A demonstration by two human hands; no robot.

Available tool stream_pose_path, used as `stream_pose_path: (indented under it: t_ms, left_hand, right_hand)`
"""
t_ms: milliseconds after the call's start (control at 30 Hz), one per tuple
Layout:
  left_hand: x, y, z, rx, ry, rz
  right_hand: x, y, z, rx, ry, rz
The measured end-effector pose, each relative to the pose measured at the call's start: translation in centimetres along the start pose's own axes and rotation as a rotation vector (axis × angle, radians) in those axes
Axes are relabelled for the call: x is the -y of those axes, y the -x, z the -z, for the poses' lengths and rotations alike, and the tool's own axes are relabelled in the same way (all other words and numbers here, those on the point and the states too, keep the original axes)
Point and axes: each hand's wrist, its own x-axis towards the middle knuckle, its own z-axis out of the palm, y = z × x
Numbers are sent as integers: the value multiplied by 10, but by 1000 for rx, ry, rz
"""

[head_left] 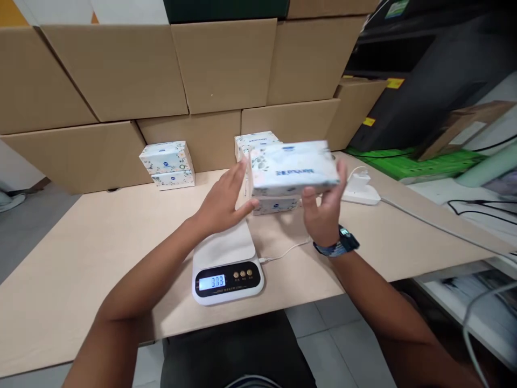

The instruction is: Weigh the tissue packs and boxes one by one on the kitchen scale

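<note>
A white, flower-printed soft pack of tissues [293,168] is raised above the table, slightly blurred. My right hand [325,213] grips its right end, thumb at the front. At its left end my left hand [226,202] has its fingers stretched out and the thumb apart; whether it touches the pack I cannot tell. Below the raised pack shows another tissue pack [277,206], and one more tissue pack [256,138] is partly hidden behind. A white digital scale [228,248] lies under my left hand, its lit display [212,282] showing digits like 303.
Two stacked tissue packs [167,159] stand at the back left of the wooden table [117,231]. Cardboard boxes [226,64] form a wall behind. To the right are a white power strip [361,194], cables and a green box [412,161]. A thin cable runs from the scale.
</note>
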Motion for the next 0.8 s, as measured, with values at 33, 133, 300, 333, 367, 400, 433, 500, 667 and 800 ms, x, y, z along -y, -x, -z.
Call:
stream_pose_path:
  t_ms: [33, 133, 300, 333, 367, 400, 433, 500, 667, 800]
  left_hand:
    - [2, -1, -3, 29, 119, 159]
    - [4, 6, -7, 79, 480, 505]
    - [-6, 13, -5, 221, 594, 458]
    - [-8, 12, -4, 242, 581, 430]
    - [-9, 12, -5, 258, 571, 410]
    - [-10, 12, -5, 270, 567, 398]
    - [-10, 12, -6, 278, 570, 397]
    - [-9, 13, -7, 293, 585, 408]
    - [-8, 13, -16, 329, 564, 391]
    - [10, 1, -2, 45, 458, 461]
  right_hand:
    - [-4, -4, -6, -10, -29, -88]
    - [-16, -7, -19, 45, -67, -287]
    - [-20, 2, -26, 79, -72, -189]
    - [-19, 3, -26, 83, -60, -163]
    - [-18, 4, -26, 88, -39, -144]
    - [-17, 4, -26, 93, -12, -132]
    - [-16, 5, -27, 98, 18, -125]
    - [-15, 5, -27, 107, 67, -129]
    - [-20, 7, -21, 144, 92, -149]
    - [-2, 13, -7, 84, 173, 163]
